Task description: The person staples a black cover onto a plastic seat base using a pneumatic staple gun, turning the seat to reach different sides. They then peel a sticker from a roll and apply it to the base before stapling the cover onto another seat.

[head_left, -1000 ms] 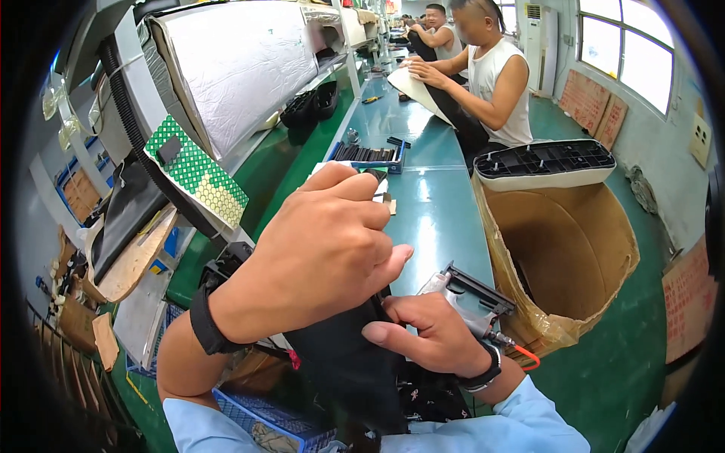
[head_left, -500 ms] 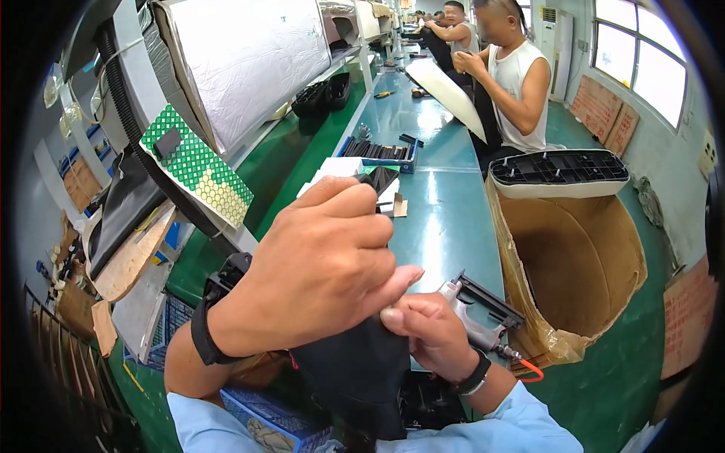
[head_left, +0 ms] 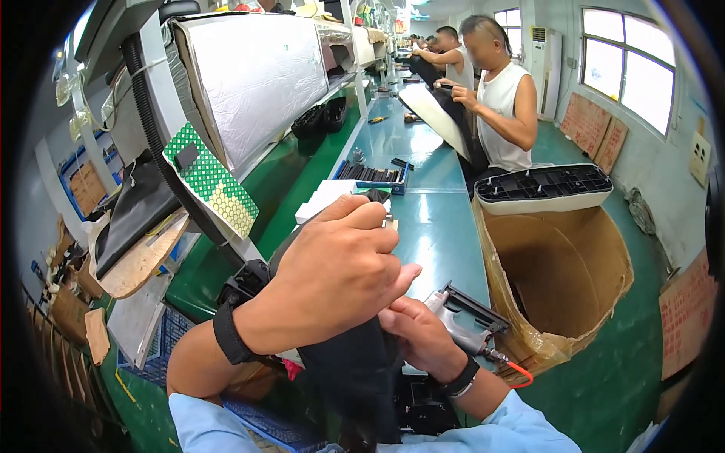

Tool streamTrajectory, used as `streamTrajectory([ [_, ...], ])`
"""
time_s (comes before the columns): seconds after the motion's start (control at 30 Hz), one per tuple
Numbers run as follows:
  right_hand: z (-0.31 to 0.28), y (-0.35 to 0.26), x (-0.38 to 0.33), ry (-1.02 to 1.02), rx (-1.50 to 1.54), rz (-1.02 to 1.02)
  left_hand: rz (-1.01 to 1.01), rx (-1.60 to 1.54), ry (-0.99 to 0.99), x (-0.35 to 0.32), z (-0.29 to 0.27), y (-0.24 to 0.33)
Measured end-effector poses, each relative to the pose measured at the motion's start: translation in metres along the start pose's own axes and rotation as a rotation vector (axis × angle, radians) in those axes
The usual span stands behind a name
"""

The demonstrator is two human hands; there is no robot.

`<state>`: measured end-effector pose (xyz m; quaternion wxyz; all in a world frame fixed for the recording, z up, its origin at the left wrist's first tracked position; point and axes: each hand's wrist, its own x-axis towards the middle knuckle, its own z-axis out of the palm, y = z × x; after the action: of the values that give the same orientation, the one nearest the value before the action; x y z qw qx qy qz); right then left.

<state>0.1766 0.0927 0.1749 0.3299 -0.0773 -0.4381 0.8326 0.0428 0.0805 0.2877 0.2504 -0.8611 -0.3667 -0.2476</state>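
A black cover-like piece of soft material (head_left: 349,377) hangs below my two hands, between my forearms. My left hand (head_left: 336,268) is curled into a fist above it, the thumb pointing right, and grips its upper part. Lower and to the right, my right hand (head_left: 423,332) pinches the same black material with the thumb on top. The fingertips of both hands are largely hidden, so the exact hold is unclear. On the bench just beyond my right hand lies a silver and black air staple gun (head_left: 464,321) with an orange hose.
A large open cardboard box (head_left: 563,279) stands at the right, with a white-padded black plastic base (head_left: 544,189) across its far rim. A blue tray (head_left: 374,175) of black strips sits on the green bench (head_left: 445,219). A co-worker (head_left: 502,113) handles black material farther along.
My view has shifted slightly, and both hands sit a little lower in it. Both keep hold of the black material. The co-worker's hands and black material have moved.
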Motion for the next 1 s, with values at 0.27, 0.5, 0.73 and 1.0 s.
streamTrajectory([
  [0.27, -0.021, 0.000, 0.014, -0.338, 0.047, 0.035, 0.018, 0.018, -0.026, 0.004, 0.000, 0.002],
  [0.5, -0.022, 0.006, 0.004, -0.040, 0.138, -0.092, 0.006, -0.038, -0.029, 0.001, 0.000, -0.004],
  [0.73, -0.012, 0.011, 0.016, 0.029, 0.121, -0.202, -0.005, -0.026, 0.002, 0.003, 0.007, 0.002],
  [1.0, -0.019, 0.012, -0.002, -0.033, 0.222, -0.146, 0.026, 0.109, -0.120, 0.018, 0.006, 0.018],
])
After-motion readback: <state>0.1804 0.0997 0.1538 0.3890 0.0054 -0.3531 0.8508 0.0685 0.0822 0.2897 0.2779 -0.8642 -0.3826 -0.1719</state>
